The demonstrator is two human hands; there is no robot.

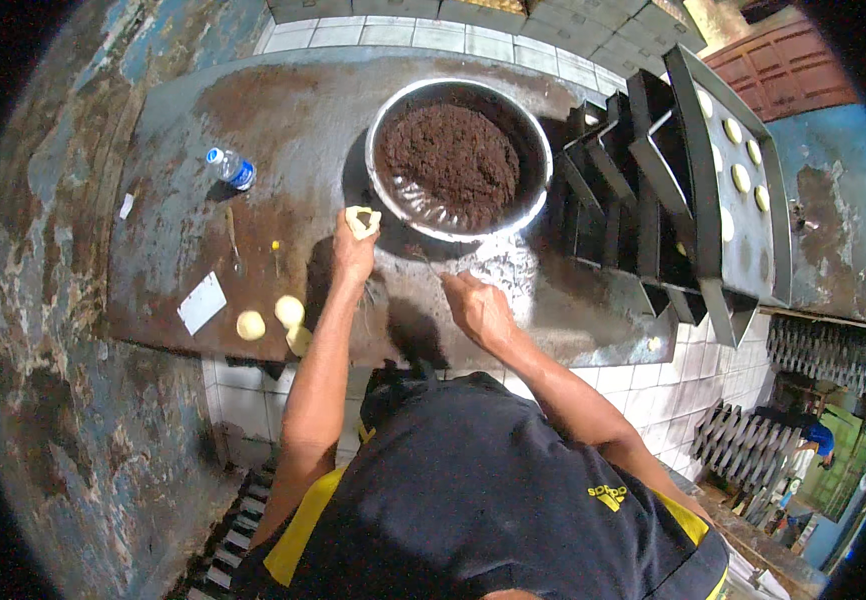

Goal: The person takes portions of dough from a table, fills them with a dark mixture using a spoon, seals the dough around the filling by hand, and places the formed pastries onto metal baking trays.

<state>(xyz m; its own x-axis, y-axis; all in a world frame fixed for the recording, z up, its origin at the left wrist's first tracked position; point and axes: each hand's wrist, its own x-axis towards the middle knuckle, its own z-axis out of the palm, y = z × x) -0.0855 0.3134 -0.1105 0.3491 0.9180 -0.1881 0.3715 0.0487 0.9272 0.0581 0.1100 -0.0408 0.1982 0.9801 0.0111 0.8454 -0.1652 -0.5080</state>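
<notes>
My left hand (356, 252) is closed round a piece of pale dough (362, 214), opened into a cup shape, just left of the large metal bowl. Held in my right hand (481, 312) is a thin tool (430, 264), pointing toward the upper left; its kind cannot be made out. Dark brown crumbly filling (453, 155) is heaped inside the round metal bowl (381, 190), beyond both hands. Near the table's front edge, left of my left forearm, lie pale dough balls (251, 325), two of them touching.
On the worn metal table (283, 110) are a water bottle (232, 169), a slim spoon-like utensil (233, 240) and a white card (202, 303). Stacked dark metal trays (653, 170) stand at the right; the top tray (753, 235) carries several pale dough rounds (741, 179).
</notes>
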